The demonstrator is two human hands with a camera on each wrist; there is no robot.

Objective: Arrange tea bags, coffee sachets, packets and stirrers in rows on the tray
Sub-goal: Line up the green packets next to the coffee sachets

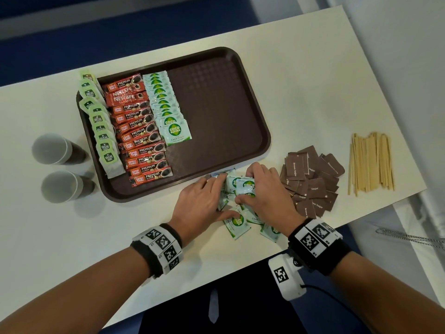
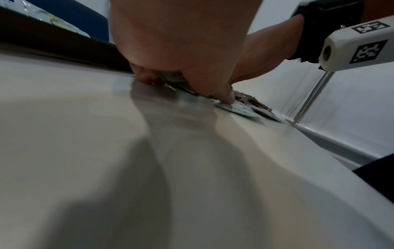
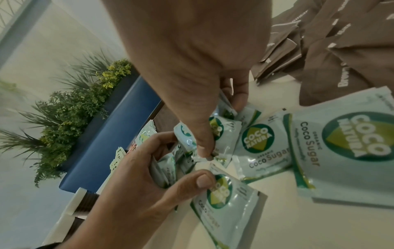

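Both hands, the left hand (image 1: 202, 201) and the right hand (image 1: 262, 189), hold loose coco sugar packets (image 1: 237, 222) on the surface (image 1: 301, 92) just near the tray (image 1: 216, 104), so stack them flat, then start a neat row beside the others.

Bare forearms, black wristbands (image 1: 319, 247) with white square-coded tags, white camera box (image 1: 286, 277) with black cable
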